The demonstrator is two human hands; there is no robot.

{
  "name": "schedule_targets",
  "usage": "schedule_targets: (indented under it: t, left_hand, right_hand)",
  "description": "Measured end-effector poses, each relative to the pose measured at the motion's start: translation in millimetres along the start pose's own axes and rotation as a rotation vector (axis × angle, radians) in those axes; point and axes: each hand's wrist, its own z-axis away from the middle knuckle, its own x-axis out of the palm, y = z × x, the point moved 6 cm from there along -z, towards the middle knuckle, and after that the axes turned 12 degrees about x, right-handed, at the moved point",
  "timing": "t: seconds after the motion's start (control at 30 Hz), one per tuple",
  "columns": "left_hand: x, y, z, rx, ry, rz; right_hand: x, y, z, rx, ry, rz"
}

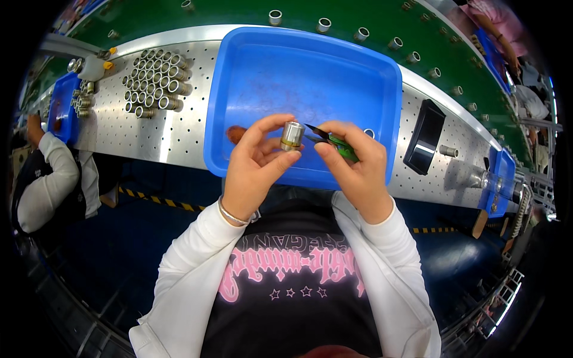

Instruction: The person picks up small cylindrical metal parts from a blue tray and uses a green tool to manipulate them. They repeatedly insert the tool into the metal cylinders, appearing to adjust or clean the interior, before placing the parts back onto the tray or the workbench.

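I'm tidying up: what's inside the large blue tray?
In the tray: a brown lump at left, a round metal part at right, reddish marks. The left hand, right hand, cylinder and snips cover part of it; anything beneath them cannot be seen.

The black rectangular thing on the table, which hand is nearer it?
Right. The right hand is left of the black thing; the left hand is farther left, holding a metal cylinder.

The blue tray [298, 65] is smooth plastic with a soft sheen. Over the tray, the cylinder [292, 135] is shiny metal; the green-handled tool [343, 148] looks smooth. Beneath the tray, the bench [185, 132] is perforated, reflective metal; right of the tray, the black holder [424, 137] is glossy.
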Motion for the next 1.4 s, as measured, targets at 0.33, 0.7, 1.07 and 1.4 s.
schedule_targets:
  t: [0.33, 0.7, 1.07, 1.4]
  left_hand:
    - [10, -2, 3, -0.042, -0.134, -0.036]
    - [7, -6, 3, -0.12, -0.111, 0.084]
    - [7, 1, -2, 0.108, -0.109, -0.172]
    - [8, -4, 2, -0.188, -0.135, 0.141]
  right_hand:
    - [18, 23, -1, 0.231, -0.255, -0.452]
    - [21, 22, 0, 0.276, -0.381, -0.624]
    - [15, 23, -3, 0.196, -0.257, -0.386]
    - [16, 24, -3, 0.239, -0.324, -0.444]
